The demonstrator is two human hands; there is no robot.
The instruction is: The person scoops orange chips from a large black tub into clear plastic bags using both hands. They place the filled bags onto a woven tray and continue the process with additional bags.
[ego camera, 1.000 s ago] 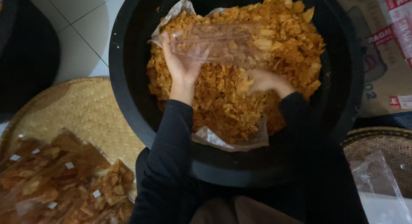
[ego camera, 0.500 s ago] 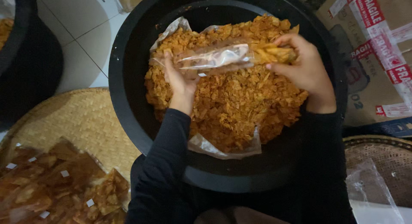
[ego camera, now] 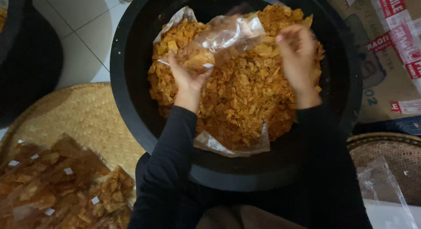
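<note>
Looking down from the head camera, the left hand (ego camera: 187,77) pinches the near end of a clear plastic bag (ego camera: 226,35), whose long axis runs up and rightward above the orange chips (ego camera: 239,97) in the black tub (ego camera: 125,86). The right hand (ego camera: 298,58) hovers just right of the bag's far end, blurred, fingers loosely curled; whether it holds chips I cannot tell.

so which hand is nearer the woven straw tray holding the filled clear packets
Left. The left hand grips a clear plastic bag over the chips on the basin side nearest the woven straw tray. The right hand hovers over the chips on the far side, farther from it.
</note>
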